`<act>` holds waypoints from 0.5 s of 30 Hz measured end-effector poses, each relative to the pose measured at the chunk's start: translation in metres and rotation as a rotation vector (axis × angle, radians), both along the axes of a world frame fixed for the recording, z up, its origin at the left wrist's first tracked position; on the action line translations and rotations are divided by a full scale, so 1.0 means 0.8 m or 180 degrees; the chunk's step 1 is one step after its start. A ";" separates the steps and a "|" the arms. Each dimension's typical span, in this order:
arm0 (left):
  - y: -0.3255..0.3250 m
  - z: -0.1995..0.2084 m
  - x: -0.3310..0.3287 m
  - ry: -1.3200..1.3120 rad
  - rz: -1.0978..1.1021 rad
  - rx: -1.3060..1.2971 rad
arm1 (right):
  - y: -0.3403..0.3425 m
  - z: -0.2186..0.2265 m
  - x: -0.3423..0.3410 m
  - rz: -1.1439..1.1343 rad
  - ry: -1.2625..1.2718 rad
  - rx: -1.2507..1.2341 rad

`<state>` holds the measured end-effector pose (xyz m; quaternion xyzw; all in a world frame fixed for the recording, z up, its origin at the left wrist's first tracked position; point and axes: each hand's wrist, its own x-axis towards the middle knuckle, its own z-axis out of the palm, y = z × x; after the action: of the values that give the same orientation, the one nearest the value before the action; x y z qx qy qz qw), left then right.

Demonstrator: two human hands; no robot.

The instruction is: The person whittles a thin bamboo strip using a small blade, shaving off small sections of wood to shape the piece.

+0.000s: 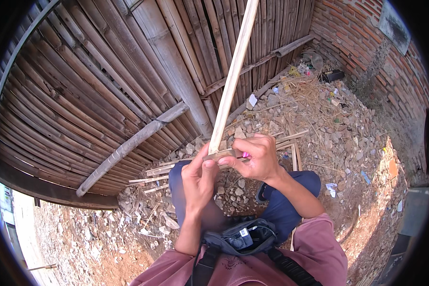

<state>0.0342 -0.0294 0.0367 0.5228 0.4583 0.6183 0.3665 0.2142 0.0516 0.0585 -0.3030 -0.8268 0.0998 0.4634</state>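
A long pale wooden strip (233, 76) rises from between my hands toward the top of the view. My left hand (198, 183) is closed at its lower end, thumb and fingers pinching the strip together with a short flat brownish piece (222, 155) laid across it. My right hand (257, 157) is closed too, its thumb and fingers gripping the other end of that short piece. A small thing with a bright pink part (245, 155) shows within the right fingers; most of it is hidden, and its kind is unclear.
Several loose wooden strips (152, 180) lie on the rubble ground (314, 143) around my bent legs. A bamboo wall (95, 90) stands ahead and left, a brick wall (348, 33) at the far right. An open dark waist bag (243, 237) sits at my lap.
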 end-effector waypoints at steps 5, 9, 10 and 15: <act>-0.001 -0.009 -0.002 -0.0117 -0.0080 -0.0039 | -0.004 0.009 -0.002 -0.0142 0.0053 0.0286; -0.001 0.001 0.005 -0.0419 -0.0159 -0.0214 | -0.001 0.000 -0.005 -0.0040 0.0071 0.0048; -0.003 0.008 0.009 -0.0496 -0.0195 -0.0292 | 0.000 -0.001 -0.005 -0.0001 0.0019 -0.0008; -0.006 0.024 0.010 -0.0351 -0.0217 -0.0404 | 0.004 -0.010 -0.006 0.0042 0.0091 -0.0174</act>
<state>0.0420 -0.0343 0.0560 0.4789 0.4576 0.6031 0.4444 0.2094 0.0551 0.0507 -0.3085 -0.8190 0.1297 0.4661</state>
